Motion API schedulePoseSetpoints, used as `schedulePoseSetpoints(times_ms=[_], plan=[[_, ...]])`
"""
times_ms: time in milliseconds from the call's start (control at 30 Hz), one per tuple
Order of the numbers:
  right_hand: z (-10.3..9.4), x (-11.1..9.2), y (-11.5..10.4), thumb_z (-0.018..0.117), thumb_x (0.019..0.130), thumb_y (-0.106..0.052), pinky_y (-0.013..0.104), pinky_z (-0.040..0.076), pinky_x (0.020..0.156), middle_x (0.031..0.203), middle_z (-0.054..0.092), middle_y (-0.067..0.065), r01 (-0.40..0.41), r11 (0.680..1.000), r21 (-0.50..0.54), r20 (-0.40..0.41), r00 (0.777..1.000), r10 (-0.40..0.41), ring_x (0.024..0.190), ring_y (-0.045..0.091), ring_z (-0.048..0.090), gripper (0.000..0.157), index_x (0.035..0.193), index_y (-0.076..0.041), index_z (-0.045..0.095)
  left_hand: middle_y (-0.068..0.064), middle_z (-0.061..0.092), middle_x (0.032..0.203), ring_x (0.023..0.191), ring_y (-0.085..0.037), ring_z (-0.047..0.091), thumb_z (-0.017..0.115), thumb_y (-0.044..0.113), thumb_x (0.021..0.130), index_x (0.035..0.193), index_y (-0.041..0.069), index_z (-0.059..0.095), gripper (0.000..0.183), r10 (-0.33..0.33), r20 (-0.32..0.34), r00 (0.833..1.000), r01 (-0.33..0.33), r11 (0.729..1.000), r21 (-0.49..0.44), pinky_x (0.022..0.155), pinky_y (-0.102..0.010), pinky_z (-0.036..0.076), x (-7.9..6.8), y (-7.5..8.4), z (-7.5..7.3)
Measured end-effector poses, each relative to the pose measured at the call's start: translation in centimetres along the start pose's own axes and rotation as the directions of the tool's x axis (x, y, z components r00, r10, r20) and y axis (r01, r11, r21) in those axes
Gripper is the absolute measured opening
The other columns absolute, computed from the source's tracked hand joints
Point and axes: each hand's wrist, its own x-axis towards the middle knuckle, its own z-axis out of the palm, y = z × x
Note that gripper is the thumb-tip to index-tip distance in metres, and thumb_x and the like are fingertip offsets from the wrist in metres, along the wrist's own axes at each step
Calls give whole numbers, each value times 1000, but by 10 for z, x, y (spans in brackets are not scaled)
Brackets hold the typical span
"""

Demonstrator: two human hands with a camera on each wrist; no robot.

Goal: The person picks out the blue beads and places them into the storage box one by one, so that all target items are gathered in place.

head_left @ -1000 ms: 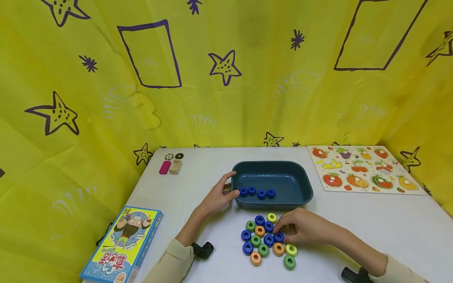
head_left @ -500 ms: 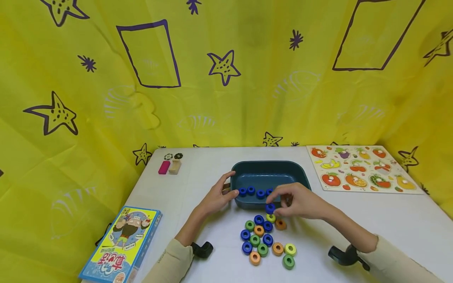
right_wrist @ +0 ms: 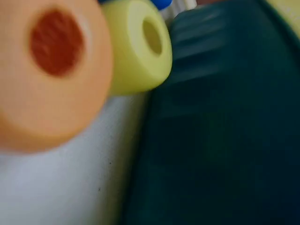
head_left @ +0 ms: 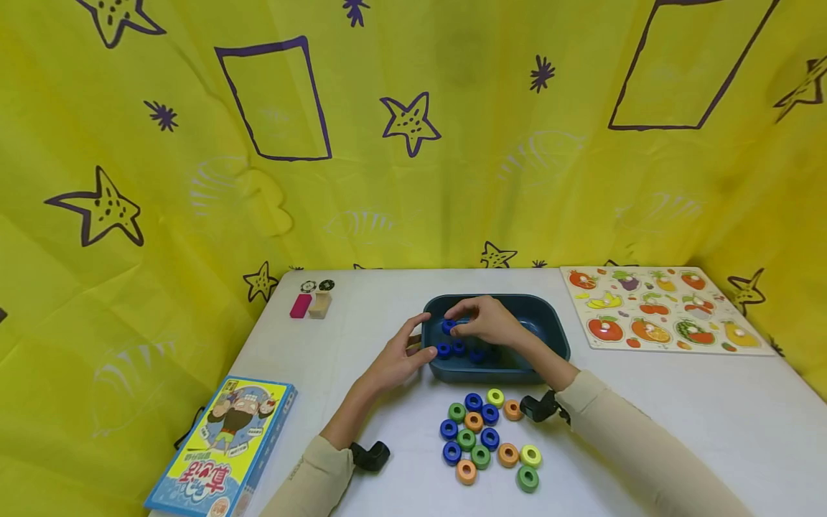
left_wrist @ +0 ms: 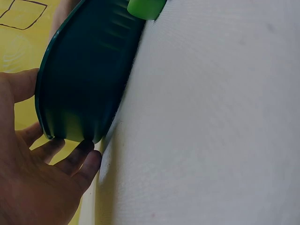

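My right hand (head_left: 489,323) pinches a blue ring bead (head_left: 448,327) between thumb and fingers, inside the left part of a dark teal tray (head_left: 549,334). Below it, more blue beads (head_left: 443,350) line the tray's near side, some partly shaded by the hand. My left hand (head_left: 395,366) holds the tray's left end, thumb at the near corner and a finger at the far one. In the left wrist view, that hand's fingertips (left_wrist: 89,164) touch the tray's end wall (left_wrist: 70,122). The right wrist view shows the tray's outer side (right_wrist: 211,131), with the right hand out of sight.
In front of the tray lie loose blue, green, orange and yellow beads (head_left: 480,457). A fruit puzzle board (head_left: 659,309) is at the back right, a boxed game (head_left: 222,445) at the front left. Small blocks (head_left: 301,306) sit at the back left, before a yellow curtain (head_left: 362,194).
My right hand has lifted a blue bead from the loose group and carried it up and left into the tray. The left hand stays at the tray's end.
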Motion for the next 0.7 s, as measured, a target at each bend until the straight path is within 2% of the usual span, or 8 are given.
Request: schedulePoseSetpoints(times_ms=[233, 500, 700], plan=[[7, 15, 7, 75, 78, -17, 39, 46, 85, 99, 67, -4, 10, 1000, -26, 63, 998, -8, 93, 16, 59, 23, 101, -15, 72, -22, 22, 148, 127, -40, 36, 56, 16, 94, 146, 9, 22, 63, 2, 12, 1000, -2, 1000, -1, 98, -49, 36, 1, 0, 1], [13, 22, 12, 76, 77, -14, 39, 46, 85, 98, 67, -3, -44, 997, -57, 117, 992, 51, 96, 17, 59, 21, 97, -18, 73, -25, 24, 146, 125, -42, 37, 55, 14, 94, 146, 7, 22, 62, 13, 15, 1000, -13, 1000, -21, 98, -49, 35, 1, -2, 1], [9, 20, 9, 75, 76, -16, 41, 45, 86, 99, 67, -3, -29, 999, -30, 90, 995, 32, 97, 18, 58, 25, 100, -15, 72, -21, 23, 148, 126, -39, 37, 56, 15, 94, 146, 9, 22, 63, 10, 12, 1000, -10, 1000, -16, 98, -48, 36, 3, -3, 0]])
